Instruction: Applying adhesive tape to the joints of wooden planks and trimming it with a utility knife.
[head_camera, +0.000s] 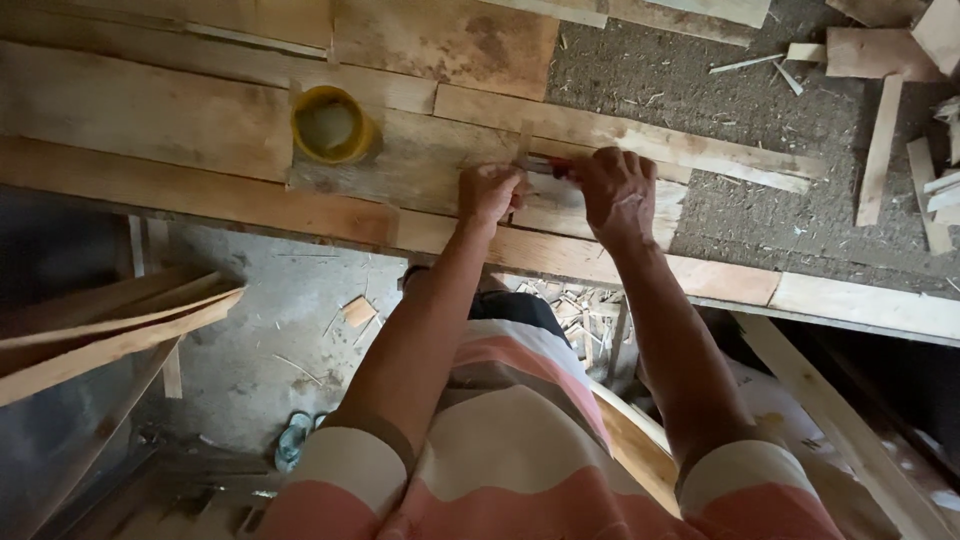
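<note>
Head view, looking down at a plank bench (150, 110). Your left hand (490, 192) is closed in a fist on the near end of a thin wooden strip (524, 145) that stands across the planks at mid-bench. Your right hand (618, 195) is curled, knuckles up, over a small tool (556, 167) with a red part and a dull metal part; it lies just right of the strip, between your hands. The strip looks light, stiff and easily split, so you best pinch it low, close to the plank. The tool appears rigid and narrow; grip it at the red part.

Hidden: both palms and fingertips, so you cannot tell how firmly either hand grips, nor what kind of tool this is. The tool's working end is too small to make out. A yellow tub (331, 125) stands to the left, its contents unclear. Offcuts (880, 150) lie far right.
</note>
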